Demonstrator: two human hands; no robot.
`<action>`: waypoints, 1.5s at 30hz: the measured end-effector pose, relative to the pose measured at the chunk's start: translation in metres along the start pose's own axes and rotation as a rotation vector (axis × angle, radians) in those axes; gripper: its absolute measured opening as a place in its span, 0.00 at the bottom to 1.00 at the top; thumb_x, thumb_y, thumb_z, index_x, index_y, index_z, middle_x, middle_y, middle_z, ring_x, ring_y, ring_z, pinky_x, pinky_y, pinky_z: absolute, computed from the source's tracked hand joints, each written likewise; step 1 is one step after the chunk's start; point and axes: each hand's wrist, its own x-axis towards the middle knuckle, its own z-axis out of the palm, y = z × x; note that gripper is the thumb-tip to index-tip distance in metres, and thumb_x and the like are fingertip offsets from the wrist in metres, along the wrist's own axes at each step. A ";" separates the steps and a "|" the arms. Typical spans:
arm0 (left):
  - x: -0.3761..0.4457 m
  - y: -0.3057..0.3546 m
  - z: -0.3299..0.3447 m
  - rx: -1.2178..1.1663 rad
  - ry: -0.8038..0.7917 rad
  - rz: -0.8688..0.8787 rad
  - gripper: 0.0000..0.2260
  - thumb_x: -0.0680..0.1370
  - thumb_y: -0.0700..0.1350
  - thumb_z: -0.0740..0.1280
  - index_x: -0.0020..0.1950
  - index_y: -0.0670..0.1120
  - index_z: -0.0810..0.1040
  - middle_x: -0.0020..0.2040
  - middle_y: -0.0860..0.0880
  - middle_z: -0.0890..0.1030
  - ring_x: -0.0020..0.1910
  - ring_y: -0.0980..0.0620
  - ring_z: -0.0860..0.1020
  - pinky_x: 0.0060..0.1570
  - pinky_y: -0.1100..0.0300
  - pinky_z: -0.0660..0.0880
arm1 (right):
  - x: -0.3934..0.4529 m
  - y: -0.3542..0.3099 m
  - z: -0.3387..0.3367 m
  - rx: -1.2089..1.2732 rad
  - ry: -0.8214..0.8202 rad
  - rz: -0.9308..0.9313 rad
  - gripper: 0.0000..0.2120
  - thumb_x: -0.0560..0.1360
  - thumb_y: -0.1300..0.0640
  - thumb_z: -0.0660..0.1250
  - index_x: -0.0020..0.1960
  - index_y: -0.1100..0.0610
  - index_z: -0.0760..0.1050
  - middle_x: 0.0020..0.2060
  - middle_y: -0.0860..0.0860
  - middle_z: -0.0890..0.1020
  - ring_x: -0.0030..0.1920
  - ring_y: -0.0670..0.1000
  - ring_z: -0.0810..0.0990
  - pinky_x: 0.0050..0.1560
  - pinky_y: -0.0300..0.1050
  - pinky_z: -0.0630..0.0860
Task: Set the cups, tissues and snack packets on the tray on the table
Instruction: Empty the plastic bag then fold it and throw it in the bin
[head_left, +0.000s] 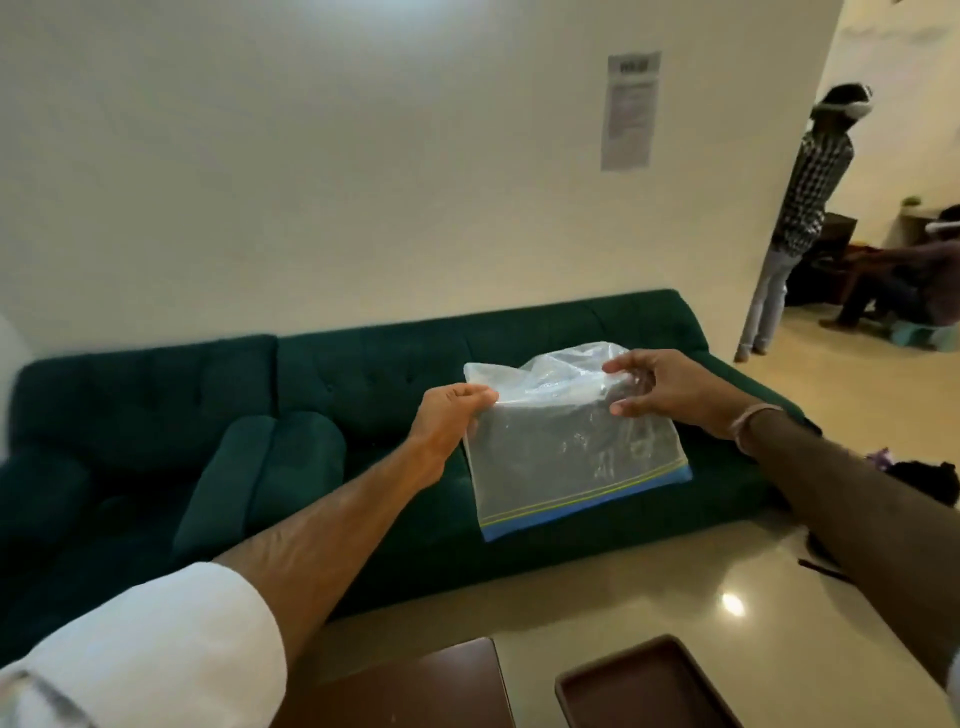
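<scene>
Sofa (363, 415): filled the middle of the view, dark green, bag held up in front of its seat; no cups, tissues or packets seen lying on it.

Table (727, 597): pale glossy top along the bottom, well below both hands; dark board (415, 691) at its near edge.

Bag (566, 452): clear zip bag, held in the air between two hands, blue zip strip hanging lowest, so mouth pointed down; dark shapes inside, too blurred to name, possibly the task's things, could not be told.

Tray (644, 686): dark brown, bare inside as far as shown, on the table at the bottom edge, well apart from the bag and nearer the body than either hand.

Left hand (447, 421): closed in a pinch on the bag's upper left corner, thumb and fingers pressed together on the film.

Right hand (670, 389): half open, fingertips on the crumpled upper right of the bag, loose hold at best; firm grip could not be told.

Risk, spill: zip at the bottom; if unsealed, contents likely to drop onto sofa or floor, not tray.

Risk, slip: slick film and a light right-hand touch; a tug could have pulled the corner free.

Risk, reach: tray far below and behind the grip, long carry back needed.
</scene>
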 end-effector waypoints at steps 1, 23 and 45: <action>-0.002 0.009 -0.010 0.054 -0.014 0.018 0.09 0.73 0.50 0.74 0.50 0.48 0.85 0.47 0.50 0.85 0.48 0.51 0.82 0.44 0.59 0.77 | 0.004 -0.013 -0.003 -0.064 0.010 -0.021 0.22 0.68 0.59 0.79 0.60 0.56 0.79 0.49 0.53 0.83 0.45 0.49 0.81 0.48 0.35 0.77; -0.103 0.101 -0.162 0.306 0.013 0.206 0.06 0.72 0.43 0.77 0.48 0.47 0.86 0.44 0.48 0.86 0.45 0.49 0.84 0.51 0.50 0.81 | 0.028 -0.257 0.082 -0.236 0.129 -0.563 0.39 0.64 0.43 0.79 0.70 0.43 0.66 0.66 0.52 0.72 0.65 0.56 0.73 0.66 0.58 0.69; -0.359 0.056 -0.481 -0.338 0.375 0.202 0.16 0.71 0.32 0.72 0.58 0.43 0.81 0.53 0.42 0.85 0.50 0.43 0.84 0.45 0.50 0.81 | -0.099 -0.499 0.373 0.892 -0.640 -0.180 0.22 0.68 0.75 0.68 0.60 0.61 0.76 0.51 0.60 0.84 0.50 0.63 0.83 0.50 0.57 0.82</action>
